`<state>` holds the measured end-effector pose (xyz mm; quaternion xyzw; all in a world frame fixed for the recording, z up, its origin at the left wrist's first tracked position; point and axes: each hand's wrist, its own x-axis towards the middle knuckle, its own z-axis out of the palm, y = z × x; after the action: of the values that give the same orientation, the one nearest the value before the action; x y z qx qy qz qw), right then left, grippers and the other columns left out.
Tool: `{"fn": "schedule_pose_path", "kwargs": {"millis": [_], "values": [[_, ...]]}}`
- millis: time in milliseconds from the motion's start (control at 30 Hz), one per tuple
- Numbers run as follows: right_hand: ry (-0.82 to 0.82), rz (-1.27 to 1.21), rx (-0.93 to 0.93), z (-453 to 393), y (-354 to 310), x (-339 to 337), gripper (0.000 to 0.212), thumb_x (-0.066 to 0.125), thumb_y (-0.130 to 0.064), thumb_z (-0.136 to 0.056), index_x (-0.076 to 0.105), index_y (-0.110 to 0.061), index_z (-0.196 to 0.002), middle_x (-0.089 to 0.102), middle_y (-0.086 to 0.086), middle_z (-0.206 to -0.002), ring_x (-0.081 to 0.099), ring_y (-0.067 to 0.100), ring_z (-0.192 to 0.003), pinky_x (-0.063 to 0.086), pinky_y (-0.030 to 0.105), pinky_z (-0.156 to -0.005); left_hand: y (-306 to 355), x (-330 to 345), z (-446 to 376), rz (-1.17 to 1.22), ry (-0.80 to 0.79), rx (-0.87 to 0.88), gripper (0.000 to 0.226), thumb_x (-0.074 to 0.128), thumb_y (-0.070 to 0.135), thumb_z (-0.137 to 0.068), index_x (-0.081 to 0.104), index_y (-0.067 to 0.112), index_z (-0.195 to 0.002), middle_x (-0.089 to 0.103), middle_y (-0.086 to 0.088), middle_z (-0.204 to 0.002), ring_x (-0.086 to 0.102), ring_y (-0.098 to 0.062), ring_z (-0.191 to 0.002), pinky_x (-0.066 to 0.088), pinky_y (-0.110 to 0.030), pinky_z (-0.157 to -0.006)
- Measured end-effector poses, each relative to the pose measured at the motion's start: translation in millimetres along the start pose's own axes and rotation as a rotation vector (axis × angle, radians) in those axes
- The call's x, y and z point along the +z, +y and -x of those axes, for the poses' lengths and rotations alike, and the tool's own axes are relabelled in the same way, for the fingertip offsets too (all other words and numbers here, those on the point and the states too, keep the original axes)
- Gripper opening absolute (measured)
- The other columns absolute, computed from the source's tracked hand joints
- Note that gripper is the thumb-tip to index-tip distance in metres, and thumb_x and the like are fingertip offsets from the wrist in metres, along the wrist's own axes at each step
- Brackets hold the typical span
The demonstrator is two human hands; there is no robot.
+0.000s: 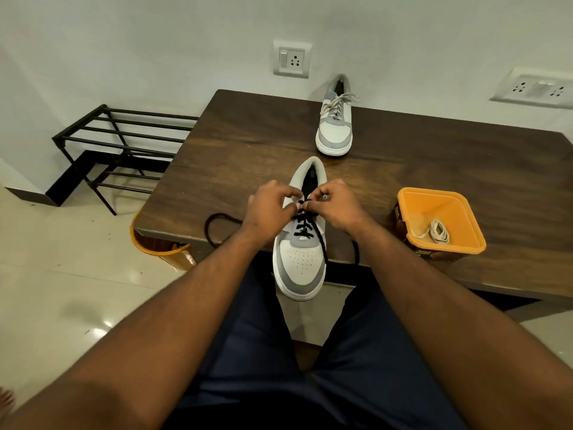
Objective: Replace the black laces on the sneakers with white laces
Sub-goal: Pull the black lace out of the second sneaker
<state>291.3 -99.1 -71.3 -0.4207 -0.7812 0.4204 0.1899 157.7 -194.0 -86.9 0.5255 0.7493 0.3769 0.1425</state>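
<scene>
On the table (235, 141), the near sneaker (299, 256) is overhanging the edge while my left hand (268, 209) and right hand (336, 206) are pinching the black lace (302, 226) at the upper eyelets; I should be easing out one crossing at a time. White lace (438, 232) is waiting in the tub (465, 218), whose label is too blurred to read.

Bare counter (235, 144) wood lies open across the upper left of the tabletop, wide enough for a hand to pass. Mid-frame, the near sneaker (299, 243) overhangs the front edge, both hands crowded at its top eyelets. A black lace (217, 226) loops over the wood at its left. The orange tub (441, 220) blocks the right side; the far sneaker (335, 122) stands by the wall, well apart.
</scene>
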Motion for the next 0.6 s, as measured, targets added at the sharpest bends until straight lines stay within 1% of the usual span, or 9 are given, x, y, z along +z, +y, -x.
{"fn": "schedule_pose_path", "kwargs": {"millis": [33,100,167,200,300,367,467,533,600], "values": [[-0.024,0.030,0.003,-1.1,0.6,-0.8,0.014,0.079,-0.017,-0.076,0.070,-0.010,-0.069,0.064,0.012,-0.094,0.062,0.016,-0.075,0.052,0.027,-0.064,1.1,5.9,-1.2,0.043,-0.036,-0.010,0.025,0.074,0.022,-0.083,0.071,0.026,-0.108,0.055,0.010,-0.095,0.057,-0.012,-0.086,0.051,-0.038,-0.084],[-0.073,0.028,0.041,-2.6,-0.7,-4.1,0.010,0.074,-0.009,-0.080,0.070,-0.008,-0.070,0.061,0.008,-0.096,0.061,0.013,-0.077,0.054,0.028,-0.068,-0.3,10.0,-1.5,0.105,-0.027,-0.009,0.028,0.075,0.017,-0.083,0.071,0.025,-0.110,0.054,0.008,-0.094,0.055,-0.005,-0.076,0.050,-0.024,-0.073],[-0.121,-0.075,0.072,-1.2,-3.5,-9.1,0.013,0.066,-0.002,-0.084,0.070,-0.009,-0.073,0.067,0.008,-0.085,0.061,0.011,-0.072,0.051,0.025,-0.068,-1.3,9.3,-1.1,0.096,-0.022,0.017,0.029,0.075,0.018,-0.083,0.071,0.026,-0.111,0.053,0.007,-0.091,0.050,-0.001,-0.068,0.040,-0.012,-0.064],[-0.128,-0.167,0.095,1.2,-5.0,-11.1,0.015,0.062,0.000,-0.087,0.068,-0.009,-0.075,0.067,0.006,-0.077,0.060,0.009,-0.067,0.049,0.022,-0.067,-0.8,8.7,-0.6,0.091,-0.026,0.028,0.030,0.076,0.020,-0.083,0.072,0.026,-0.112,0.053,0.006,-0.089,0.049,-0.001,-0.067,0.037,-0.011,-0.063],[-0.097,-0.471,0.192,10.4,-12.6,-13.9,0.020,0.054,0.000,-0.093,0.060,-0.014,-0.080,0.060,-0.001,-0.070,0.055,-0.002,-0.051,0.044,0.013,-0.051,1.5,8.8,-0.5,0.089,-0.017,0.046,0.028,0.078,0.023,-0.080,0.074,0.023,-0.108,0.052,0.008,-0.085,0.049,-0.002,-0.070,0.041,-0.020,-0.067],[-0.112,-0.626,0.267,14.4,-14.0,-13.4,0.020,0.051,-0.004,-0.095,0.058,-0.017,-0.083,0.059,-0.003,-0.072,0.056,-0.002,-0.051,0.043,0.014,-0.046,6.3,10.1,-2.5,0.082,-0.001,0.032,0.019,0.077,0.020,-0.081,0.075,0.020,-0.100,0.048,0.012,-0.081,0.049,-0.003,-0.071,0.045,-0.024,-0.068],[-0.195,-0.709,0.362,17.7,-17.2,-19.3,0.012,0.057,-0.019,-0.092,0.060,-0.024,-0.081,0.062,-0.003,-0.077,0.059,0.007,-0.067,0.045,0.022,-0.056,16.4,12.5,-6.8,0.115,0.036,-0.032,0.003,0.072,0.016,-0.083,0.072,0.015,-0.086,0.052,0.007,-0.080,0.054,-0.010,-0.075,0.048,-0.028,-0.071],[-0.193,-0.669,0.346,13.7,-20.2,-28.9,0.011,0.064,-0.021,-0.087,0.061,-0.023,-0.077,0.064,-0.002,-0.078,0.059,0.011,-0.072,0.043,0.027,-0.061,19.4,13.1,-9.1,0.225,0.111,-0.129,0.011,0.070,0.012,-0.082,0.065,0.019,-0.075,0.056,0.002,-0.079,0.055,-0.014,-0.074,0.049,-0.031,-0.072],[-0.116,-0.671,0.340,7.7,-25.0,-42.3,0.009,0.067,-0.024,-0.085,0.063,-0.023,-0.077,0.064,-0.006,-0.080,0.057,0.011,-0.076,0.037,0.029,-0.064,20.2,12.8,-11.2,0.383,0.182,-0.257,0.017,0.068,0.013,-0.082,0.059,0.021,-0.070,0.060,-0.007,-0.087,0.055,-0.014,-0.076,0.049,-0.031,-0.073]]}}
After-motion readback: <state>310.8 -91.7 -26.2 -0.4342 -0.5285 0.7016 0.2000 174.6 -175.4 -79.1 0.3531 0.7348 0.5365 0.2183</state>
